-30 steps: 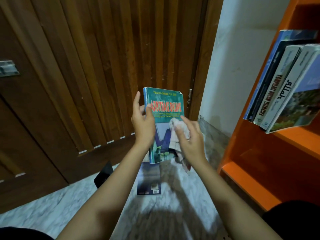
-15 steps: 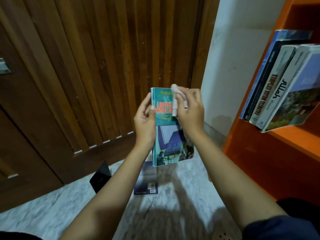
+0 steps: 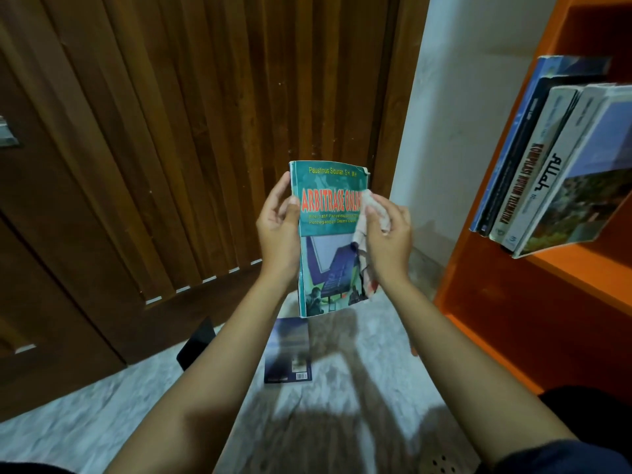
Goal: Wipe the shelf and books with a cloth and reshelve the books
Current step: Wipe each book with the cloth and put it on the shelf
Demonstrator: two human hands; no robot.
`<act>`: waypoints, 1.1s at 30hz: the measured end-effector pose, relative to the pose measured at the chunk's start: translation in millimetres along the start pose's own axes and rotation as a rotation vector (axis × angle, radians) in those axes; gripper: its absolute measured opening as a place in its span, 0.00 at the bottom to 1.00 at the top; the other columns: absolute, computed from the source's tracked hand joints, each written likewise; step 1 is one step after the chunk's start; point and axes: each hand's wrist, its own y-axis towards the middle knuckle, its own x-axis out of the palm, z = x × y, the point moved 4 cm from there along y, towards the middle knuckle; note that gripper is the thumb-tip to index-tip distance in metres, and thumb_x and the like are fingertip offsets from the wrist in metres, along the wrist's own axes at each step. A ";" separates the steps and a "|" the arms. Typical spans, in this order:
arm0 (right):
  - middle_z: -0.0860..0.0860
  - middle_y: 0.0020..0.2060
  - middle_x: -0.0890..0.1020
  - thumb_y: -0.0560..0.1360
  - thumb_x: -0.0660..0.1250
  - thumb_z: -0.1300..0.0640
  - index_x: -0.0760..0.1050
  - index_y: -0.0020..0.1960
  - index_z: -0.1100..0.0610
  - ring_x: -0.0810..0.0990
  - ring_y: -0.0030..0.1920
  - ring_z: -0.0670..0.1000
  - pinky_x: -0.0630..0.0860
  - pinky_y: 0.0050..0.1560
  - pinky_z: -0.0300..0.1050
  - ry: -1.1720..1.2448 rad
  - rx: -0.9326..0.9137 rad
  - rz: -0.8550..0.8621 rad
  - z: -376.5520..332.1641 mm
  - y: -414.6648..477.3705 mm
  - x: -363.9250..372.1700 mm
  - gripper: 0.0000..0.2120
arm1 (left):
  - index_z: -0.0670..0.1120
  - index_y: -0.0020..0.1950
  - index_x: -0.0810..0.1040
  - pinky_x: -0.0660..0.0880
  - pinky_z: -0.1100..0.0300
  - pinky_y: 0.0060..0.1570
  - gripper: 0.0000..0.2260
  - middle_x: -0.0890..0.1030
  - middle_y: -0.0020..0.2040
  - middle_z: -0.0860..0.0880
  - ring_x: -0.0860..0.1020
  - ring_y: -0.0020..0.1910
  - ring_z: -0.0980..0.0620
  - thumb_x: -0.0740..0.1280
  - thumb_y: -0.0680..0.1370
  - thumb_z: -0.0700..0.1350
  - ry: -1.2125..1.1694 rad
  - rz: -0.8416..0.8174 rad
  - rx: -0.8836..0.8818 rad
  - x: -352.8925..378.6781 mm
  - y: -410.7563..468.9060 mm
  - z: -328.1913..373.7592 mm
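I hold a green book upright in front of me, cover facing me. My left hand grips its spine edge, thumb on the cover. My right hand holds a white cloth bunched in its fingers and presses it on the cover's right side. The orange shelf stands at the right, with several books leaning on its upper board.
A dark blue book lies flat on the marble floor below my hands. A black object sits beside it against the wooden door. A white wall runs between door and shelf.
My right hand with the cloth has slid down from the book's top edge to the right side of the cover. The left hand keeps its grip on the book.
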 end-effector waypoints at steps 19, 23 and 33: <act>0.53 0.54 0.72 0.78 0.63 0.54 0.76 0.60 0.53 0.72 0.51 0.44 0.65 0.48 0.20 -0.079 -0.168 -0.206 -0.9 -68.9 -3.1 0.12 | 0.49 0.62 0.75 0.78 0.51 0.46 0.13 0.84 0.44 0.51 0.82 0.40 0.54 0.59 0.80 0.37 -0.239 0.193 -0.086 -9.0 16.5 15.4; 0.54 0.57 0.75 0.77 0.62 0.53 0.75 0.58 0.53 0.75 0.56 0.49 0.69 0.53 0.26 0.001 -0.016 -0.157 -3.3 -37.7 -30.2 0.11 | 0.50 0.61 0.75 0.78 0.50 0.46 0.13 0.81 0.51 0.46 0.81 0.42 0.52 0.60 0.80 0.37 -0.244 0.058 -0.104 11.4 5.0 21.7; 0.49 0.59 0.76 0.78 0.62 0.63 0.72 0.64 0.55 0.76 0.57 0.44 0.74 0.53 0.32 0.194 0.151 -0.029 -44.0 0.8 -139.1 0.16 | 0.47 0.66 0.73 0.79 0.59 0.43 0.16 0.80 0.58 0.45 0.81 0.44 0.56 0.59 0.80 0.35 -0.299 -0.193 -0.044 110.5 -35.8 43.4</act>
